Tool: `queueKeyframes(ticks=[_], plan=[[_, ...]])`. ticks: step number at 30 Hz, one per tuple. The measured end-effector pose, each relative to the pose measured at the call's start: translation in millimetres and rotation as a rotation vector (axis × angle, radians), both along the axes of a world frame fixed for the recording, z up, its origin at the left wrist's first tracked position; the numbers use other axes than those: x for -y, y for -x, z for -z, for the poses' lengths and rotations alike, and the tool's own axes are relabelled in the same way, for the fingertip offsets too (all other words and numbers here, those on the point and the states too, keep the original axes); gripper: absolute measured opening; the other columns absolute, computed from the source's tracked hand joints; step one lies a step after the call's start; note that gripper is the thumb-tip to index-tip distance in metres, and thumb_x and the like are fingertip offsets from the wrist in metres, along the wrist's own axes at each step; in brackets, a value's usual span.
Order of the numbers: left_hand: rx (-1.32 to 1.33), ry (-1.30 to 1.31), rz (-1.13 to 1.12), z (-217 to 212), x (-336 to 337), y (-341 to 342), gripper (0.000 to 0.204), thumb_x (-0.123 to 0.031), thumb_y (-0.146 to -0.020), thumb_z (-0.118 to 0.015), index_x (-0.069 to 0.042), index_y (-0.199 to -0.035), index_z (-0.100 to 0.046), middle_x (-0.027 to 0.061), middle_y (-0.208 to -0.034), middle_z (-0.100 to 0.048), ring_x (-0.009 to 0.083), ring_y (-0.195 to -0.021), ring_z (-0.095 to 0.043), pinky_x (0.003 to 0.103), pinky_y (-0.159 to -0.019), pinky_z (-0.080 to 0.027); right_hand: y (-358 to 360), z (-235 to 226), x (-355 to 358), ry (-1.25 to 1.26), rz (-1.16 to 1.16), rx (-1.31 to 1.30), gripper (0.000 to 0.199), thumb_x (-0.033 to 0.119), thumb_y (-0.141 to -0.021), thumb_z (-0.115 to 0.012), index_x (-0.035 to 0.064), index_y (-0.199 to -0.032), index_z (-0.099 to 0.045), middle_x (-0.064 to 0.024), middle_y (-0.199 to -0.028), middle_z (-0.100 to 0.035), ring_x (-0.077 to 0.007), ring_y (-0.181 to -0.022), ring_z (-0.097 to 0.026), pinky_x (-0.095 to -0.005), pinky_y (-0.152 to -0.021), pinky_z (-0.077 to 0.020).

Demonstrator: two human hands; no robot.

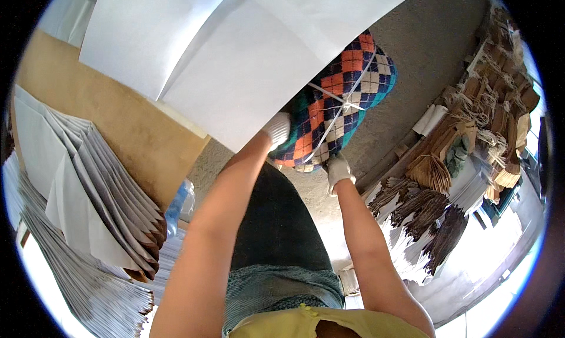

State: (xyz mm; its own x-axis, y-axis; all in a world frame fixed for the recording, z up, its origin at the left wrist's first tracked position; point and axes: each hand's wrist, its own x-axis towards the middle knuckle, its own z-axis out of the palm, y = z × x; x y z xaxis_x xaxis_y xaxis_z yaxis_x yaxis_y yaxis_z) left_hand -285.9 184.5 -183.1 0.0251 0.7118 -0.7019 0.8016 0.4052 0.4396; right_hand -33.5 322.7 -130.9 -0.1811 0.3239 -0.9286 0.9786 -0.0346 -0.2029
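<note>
An argyle-patterned cloth bundle (321, 123) in orange, navy, cream and teal is tied with white string that crosses in a knot on its top. It lies just ahead of me, above the concrete floor. My left hand (278, 131), in a white knit glove, presses against the bundle's left side, its fingers mostly hidden. At the near right end, my right hand (339, 172), gloved too, is closed round the bundle's edge. Large white paper sheets (253, 50) cover the bundle's upper left part and hang just past my left wrist.
Brown board (106, 97) lies under the sheets at left, above stacks of folded white paper (100, 191). Clear plastic (179, 205) hangs by its corner. Along the right stand string-tied bundles of brown paper (482, 120) and pale folded stacks (406, 220). Grey concrete floor (424, 50) runs between.
</note>
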Motion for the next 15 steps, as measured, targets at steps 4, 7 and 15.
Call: queueKeyframes(ticks=[4,7,15], plan=[[0.757,-0.168,-0.834,2,34,-15,0.027,-0.01,-0.107,-0.047,0.0,-0.11,-0.073,0.0172,-0.112,-0.074,0.0244,-0.098,-0.071,0.034,-0.086,-0.057,-74,48,25,-0.278,-0.42,-0.188,0.054,0.022,-0.099,-0.058,0.0138,-0.152,-0.052,-0.011,-0.153,-0.056,-0.0325,-0.141,-0.05,-0.0393,-0.119,-0.04],[0.863,0.066,-0.692,23,52,-11,0.026,-0.009,-0.105,-0.049,-0.001,-0.116,-0.071,0.0156,-0.113,-0.074,0.026,-0.097,-0.07,0.036,-0.087,-0.056,-54,36,29,-0.332,-0.621,-0.12,0.055,0.024,-0.099,-0.057,0.0153,-0.152,-0.053,-0.0091,-0.153,-0.056,-0.0309,-0.143,-0.048,-0.04,-0.121,-0.038],[0.828,-0.271,-1.025,47,34,-14,0.03,-0.011,-0.105,-0.046,0.001,-0.123,-0.068,0.0184,-0.121,-0.072,0.0321,-0.104,-0.068,0.039,-0.098,-0.052,45,-61,16,-0.251,0.675,-0.008,0.043,0.019,-0.099,-0.051,-0.0022,-0.135,-0.063,-0.0167,-0.125,-0.071,-0.0284,-0.11,-0.066,-0.0378,-0.098,-0.0491]])
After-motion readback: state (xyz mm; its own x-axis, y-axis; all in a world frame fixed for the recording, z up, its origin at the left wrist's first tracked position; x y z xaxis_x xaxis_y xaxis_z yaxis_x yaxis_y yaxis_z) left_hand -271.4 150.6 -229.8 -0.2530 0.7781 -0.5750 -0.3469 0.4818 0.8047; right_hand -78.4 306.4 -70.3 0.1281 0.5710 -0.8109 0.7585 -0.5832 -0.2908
